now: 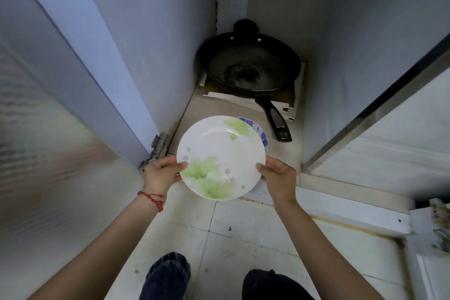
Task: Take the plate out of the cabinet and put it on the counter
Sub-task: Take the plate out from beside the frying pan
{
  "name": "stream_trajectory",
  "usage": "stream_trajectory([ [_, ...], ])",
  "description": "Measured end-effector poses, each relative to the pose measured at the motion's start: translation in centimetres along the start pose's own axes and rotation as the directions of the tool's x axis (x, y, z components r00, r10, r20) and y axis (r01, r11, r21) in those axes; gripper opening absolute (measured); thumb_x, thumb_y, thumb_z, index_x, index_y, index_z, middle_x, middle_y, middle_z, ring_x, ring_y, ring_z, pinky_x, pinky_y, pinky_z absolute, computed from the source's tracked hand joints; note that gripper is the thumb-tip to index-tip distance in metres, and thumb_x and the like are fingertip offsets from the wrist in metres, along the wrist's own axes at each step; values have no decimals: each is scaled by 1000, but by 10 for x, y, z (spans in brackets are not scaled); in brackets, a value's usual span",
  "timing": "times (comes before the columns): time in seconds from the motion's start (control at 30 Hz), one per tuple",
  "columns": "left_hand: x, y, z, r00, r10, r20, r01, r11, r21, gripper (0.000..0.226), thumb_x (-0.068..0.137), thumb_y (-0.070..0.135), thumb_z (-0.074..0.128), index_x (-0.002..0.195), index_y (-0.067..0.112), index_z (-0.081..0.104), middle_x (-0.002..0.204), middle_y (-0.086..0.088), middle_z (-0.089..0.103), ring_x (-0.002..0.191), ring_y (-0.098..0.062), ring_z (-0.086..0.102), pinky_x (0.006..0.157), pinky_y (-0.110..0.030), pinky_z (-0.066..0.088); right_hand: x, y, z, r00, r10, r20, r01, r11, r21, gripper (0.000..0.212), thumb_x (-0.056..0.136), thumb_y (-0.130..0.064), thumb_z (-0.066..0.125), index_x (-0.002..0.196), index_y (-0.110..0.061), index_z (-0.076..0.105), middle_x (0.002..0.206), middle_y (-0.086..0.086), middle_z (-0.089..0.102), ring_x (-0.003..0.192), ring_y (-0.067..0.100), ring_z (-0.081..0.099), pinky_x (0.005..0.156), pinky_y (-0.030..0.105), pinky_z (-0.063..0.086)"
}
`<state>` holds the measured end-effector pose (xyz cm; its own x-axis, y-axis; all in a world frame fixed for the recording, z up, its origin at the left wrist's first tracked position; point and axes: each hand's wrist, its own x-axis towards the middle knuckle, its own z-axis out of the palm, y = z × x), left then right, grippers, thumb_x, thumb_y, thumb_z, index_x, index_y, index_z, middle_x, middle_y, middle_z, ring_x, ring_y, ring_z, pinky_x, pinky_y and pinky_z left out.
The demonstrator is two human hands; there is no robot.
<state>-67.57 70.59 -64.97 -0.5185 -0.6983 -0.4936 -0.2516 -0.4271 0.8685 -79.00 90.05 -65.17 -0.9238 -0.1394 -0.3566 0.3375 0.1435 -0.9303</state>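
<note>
Both hands on the plate (220, 157), gripping opposite rims: left hand (160, 173) with thumb over the near-left edge, right hand (280, 179) pinching the near-right edge. Plate is white with green flowers, held roughly level at the cabinet (151, 44) mouth, above the shelf. A blue-patterned plate (261, 133) peeks out just behind and under it. Farther back, a black pan (250, 66) sits on a white board, handle pointing toward me. Open door (48, 105) to my left.

To do: draw straight back and up, keep it level, clear the blue plate and door hinge (158, 147). Counter not in view. No readable writing or brand anywhere.
</note>
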Motion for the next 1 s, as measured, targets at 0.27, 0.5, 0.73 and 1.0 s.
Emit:
stream_trajectory([
  [0.27,-25,26,-20,999,53,-9,-53,999,0,24,74,-10,63,98,-7,62,93,-17,66,76,-29,65,55,-23,58,-30,-22,1,999,27,29,-29,996,81,27,77,6,63,104,-1,65,89,7,68,74,7,63,61,11,53],
  [0.5,-32,42,-25,998,58,-29,-58,998,-5,16,73,-10,64,81,4,66,65,0,72,57,-15,68,50,-22,56,-37,-36,6,1000,-12,28,10,997,79,26,77,5,64,101,-5,67,86,2,69,79,10,66,67,16,55],
  [0.73,-62,68,-24,1000,-10,-20,10,1000,0,17,73,-12,62,80,4,64,53,7,70,52,-9,67,49,-18,54,-63,-69,-1,999,36,-12,-36,999,30,26,77,6,63,99,-7,69,90,1,70,77,10,66,80,32,54],
  [1.0,-119,114,-22,996,-76,-41,77,996,33,16,74,-12,62,81,2,64,67,0,70,60,-15,66,50,-18,54,-110,-121,-24,994,97,-42,-97,995,1,23,77,6,61,92,-9,70,81,2,69,69,6,63,74,26,53],
])
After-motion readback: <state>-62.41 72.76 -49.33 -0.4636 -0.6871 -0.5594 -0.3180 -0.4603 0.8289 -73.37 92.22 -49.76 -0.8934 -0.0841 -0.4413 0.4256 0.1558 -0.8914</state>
